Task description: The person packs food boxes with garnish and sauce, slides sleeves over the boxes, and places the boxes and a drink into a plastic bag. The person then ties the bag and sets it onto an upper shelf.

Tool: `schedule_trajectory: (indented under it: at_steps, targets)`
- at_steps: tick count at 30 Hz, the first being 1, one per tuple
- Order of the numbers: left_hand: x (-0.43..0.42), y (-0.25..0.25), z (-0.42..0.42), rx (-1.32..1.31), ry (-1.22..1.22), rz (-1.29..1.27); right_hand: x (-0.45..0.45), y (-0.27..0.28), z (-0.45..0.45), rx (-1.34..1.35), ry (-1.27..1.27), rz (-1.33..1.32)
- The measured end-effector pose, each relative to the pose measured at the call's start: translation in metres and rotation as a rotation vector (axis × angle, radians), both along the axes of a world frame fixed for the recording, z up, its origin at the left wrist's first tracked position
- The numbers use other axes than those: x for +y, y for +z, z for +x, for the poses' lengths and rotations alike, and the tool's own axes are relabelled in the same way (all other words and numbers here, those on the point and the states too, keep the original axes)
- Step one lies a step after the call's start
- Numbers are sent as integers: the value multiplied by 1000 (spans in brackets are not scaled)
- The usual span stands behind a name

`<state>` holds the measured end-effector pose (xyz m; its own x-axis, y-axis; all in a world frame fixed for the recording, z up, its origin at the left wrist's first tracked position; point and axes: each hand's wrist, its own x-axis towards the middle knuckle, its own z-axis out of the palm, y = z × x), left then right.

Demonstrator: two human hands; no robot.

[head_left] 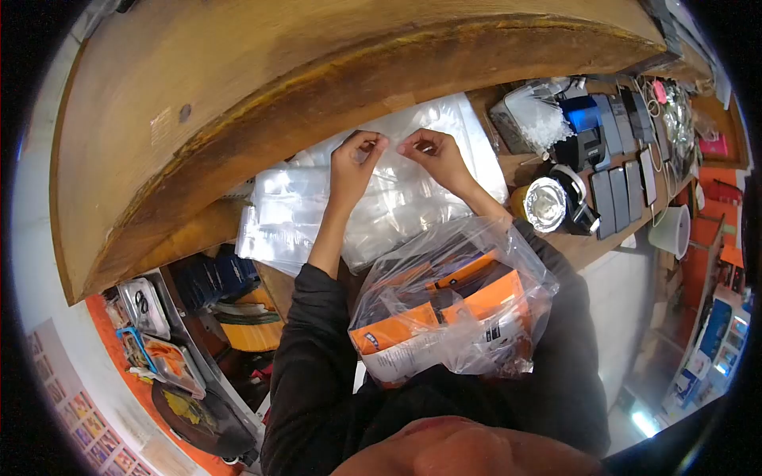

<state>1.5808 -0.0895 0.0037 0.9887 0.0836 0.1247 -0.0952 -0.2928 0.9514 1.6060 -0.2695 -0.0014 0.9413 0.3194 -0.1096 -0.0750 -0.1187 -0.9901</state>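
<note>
At upper centre, the left hand [357, 163] and right hand [439, 160] seem pinched, whether gripping I cannot tell, over flat, clear, apparently unfilled plastic sleeves [409, 202], while a transparent plastic bag [470, 232] below already holds orange-and-white boxes [494, 300].

Plastic bags [298, 186] are lying on a wooden desk [573, 249], a wooden panel [317, 71] running along their far side. Nearer the person, between both arms, another bag [541, 278] is holding boxes [488, 300]. Rightward, a reflector lamp [546, 204] is sitting left of smartphones [619, 198]; trays [193, 381] are resting far left.
</note>
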Motion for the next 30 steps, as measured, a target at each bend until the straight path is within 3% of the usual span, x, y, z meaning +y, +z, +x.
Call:
schedule_trajectory:
  at_steps: [17,19,23,25,27,30]
  targets:
    - [3,-8,-2,12,-13,-141,-3,3,-1,29,11,81]
    - [5,-3,-7,-275,-102,18,-3,11,2,-2,-23,-56]
    - [-7,8,-11,-339,-32,271,-1,19,8,-162,-54,-59]
    - [-14,11,-10,-296,89,425,-2,31,9,-174,51,-116]
    - [-4,-11,-2,-248,89,315,4,26,10,-257,88,-36]
    - [-3,-3,1,-168,103,86,12,19,5,-301,100,28]
